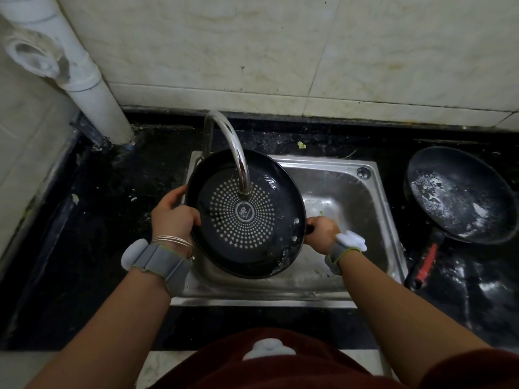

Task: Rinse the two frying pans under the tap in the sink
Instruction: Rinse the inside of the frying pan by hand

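From the head camera, looking down, I have both hands on one frying pan (244, 220) over the steel sink (351, 197). The pan is tipped up, its dotted underside facing me, and it covers the left part of the basin. My left hand (175, 217) grips the rim on the pan's left edge, thumb lying over the dark base and fingers curled behind the edge. My right hand (323, 233) is closed round the pan's handle at the right edge; only a short black stub of that handle shows in front of my knuckles. The curved chrome tap (238, 153) arches over from the back, and its mouth sits just above the middle of the dotted base. I cannot tell whether water is running.

The second pan (460, 197) rests open side up on the dark bench (112, 220), right of the sink and well apart from my hands. White smears cover its inside, and its black and red handle (425, 265) points back toward the sink's near right corner.

Grey bands wrap both my wrists, with thin bangles (174, 241) on the left one. A white pipe (84, 80) stands in the back left corner against the tiled wall (280, 51).
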The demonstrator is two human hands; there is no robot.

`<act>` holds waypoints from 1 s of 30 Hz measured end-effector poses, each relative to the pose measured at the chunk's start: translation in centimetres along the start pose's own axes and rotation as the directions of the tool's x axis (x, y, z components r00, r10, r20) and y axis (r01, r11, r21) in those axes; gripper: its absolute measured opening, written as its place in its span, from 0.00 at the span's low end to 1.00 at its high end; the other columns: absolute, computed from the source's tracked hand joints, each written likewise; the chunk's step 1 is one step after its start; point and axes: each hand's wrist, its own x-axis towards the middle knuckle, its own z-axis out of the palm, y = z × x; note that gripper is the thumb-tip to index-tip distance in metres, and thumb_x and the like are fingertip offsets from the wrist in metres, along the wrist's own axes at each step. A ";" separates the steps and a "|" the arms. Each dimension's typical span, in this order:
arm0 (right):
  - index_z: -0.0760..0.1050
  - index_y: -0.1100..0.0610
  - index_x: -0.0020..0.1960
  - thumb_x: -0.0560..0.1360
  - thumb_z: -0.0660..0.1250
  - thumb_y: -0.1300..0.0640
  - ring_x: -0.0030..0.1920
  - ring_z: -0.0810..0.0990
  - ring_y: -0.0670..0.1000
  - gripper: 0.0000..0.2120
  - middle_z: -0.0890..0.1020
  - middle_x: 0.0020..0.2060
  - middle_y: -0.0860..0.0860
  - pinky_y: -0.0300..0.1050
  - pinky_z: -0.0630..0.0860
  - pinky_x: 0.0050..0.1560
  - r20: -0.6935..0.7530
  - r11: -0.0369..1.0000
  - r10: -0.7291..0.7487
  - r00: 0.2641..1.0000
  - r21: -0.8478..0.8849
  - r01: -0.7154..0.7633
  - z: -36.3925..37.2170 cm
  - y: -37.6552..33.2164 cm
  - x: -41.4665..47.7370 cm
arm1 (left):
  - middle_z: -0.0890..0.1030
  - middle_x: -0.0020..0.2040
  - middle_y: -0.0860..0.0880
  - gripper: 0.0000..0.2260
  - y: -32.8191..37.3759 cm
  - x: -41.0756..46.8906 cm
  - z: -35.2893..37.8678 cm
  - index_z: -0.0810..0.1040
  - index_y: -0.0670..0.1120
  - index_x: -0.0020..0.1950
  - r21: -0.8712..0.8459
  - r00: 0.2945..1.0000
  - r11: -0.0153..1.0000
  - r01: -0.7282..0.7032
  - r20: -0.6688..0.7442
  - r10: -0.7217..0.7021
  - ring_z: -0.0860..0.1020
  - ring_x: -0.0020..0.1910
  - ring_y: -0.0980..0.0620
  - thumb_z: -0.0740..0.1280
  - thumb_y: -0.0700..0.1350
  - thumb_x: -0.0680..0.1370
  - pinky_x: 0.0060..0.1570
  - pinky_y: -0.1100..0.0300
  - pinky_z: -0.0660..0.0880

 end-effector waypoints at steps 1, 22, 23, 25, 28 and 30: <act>0.73 0.51 0.34 0.72 0.70 0.58 0.37 0.74 0.52 0.10 0.76 0.34 0.52 0.40 0.68 0.38 0.011 1.000 -0.002 1.000 -0.018 0.003 0.1 0.0 -0.2 | 0.79 0.57 0.40 0.34 0.2 -0.2 0.2 0.78 0.47 0.60 -0.008 1.000 1.000 -0.004 -0.001 0.004 0.77 0.51 0.41 0.56 0.24 0.60 0.33 0.61 0.72; 0.73 0.58 0.32 0.72 0.67 0.46 0.37 0.80 0.56 0.17 0.79 0.32 0.55 0.44 0.75 0.38 0.001 0.979 -0.133 0.991 -0.153 0.131 2.4 -0.1 -2.7 | 0.42 0.78 0.45 0.34 -5.7 -1.9 2.6 0.44 0.45 0.77 0.799 0.795 -0.179 -0.575 0.597 0.108 0.40 0.77 0.43 0.54 0.58 0.78 0.74 0.46 0.41; 0.72 0.58 0.33 0.73 0.66 0.46 0.38 0.79 0.56 0.17 0.78 0.32 0.55 0.44 0.74 0.37 -0.017 0.977 -0.134 0.991 -0.172 0.129 2.4 -0.1 -2.8 | 0.41 0.78 0.46 0.34 -6.3 -1.5 2.6 0.43 0.46 0.77 0.787 0.793 -0.212 -0.579 0.604 0.078 0.39 0.77 0.44 0.52 0.60 0.78 0.74 0.46 0.39; 0.72 0.58 0.33 0.73 0.64 0.48 0.36 0.76 0.55 0.16 0.77 0.32 0.54 0.43 0.72 0.36 -0.026 0.972 -0.136 0.990 -0.195 0.128 1.9 0.0 -2.8 | 0.42 0.78 0.47 0.34 -6.8 -0.1 2.8 0.42 0.47 0.77 0.737 0.753 -0.291 -0.610 0.654 0.078 0.40 0.77 0.44 0.51 0.61 0.78 0.73 0.44 0.39; 0.68 0.54 0.30 0.73 0.63 0.49 0.35 0.73 0.54 0.15 0.76 0.32 0.52 0.41 0.69 0.36 0.008 0.955 -0.157 0.988 -0.252 0.154 1.0 0.1 -3.0 | 0.45 0.78 0.46 0.33 -5.8 2.2 3.5 0.45 0.48 0.77 0.696 0.723 -0.345 -0.629 0.687 0.069 0.42 0.77 0.44 0.49 0.63 0.78 0.73 0.42 0.42; 0.65 0.52 0.29 0.73 0.63 0.49 0.36 0.73 0.54 0.17 0.75 0.32 0.52 0.40 0.69 0.37 0.024 0.935 -0.194 0.981 -0.297 0.192 1.1 -0.1 -3.2 | 0.45 0.78 0.46 0.33 -5.2 2.9 4.2 0.47 0.46 0.77 0.738 0.755 -0.340 -0.582 0.646 0.110 0.42 0.77 0.44 0.46 0.62 0.78 0.74 0.41 0.43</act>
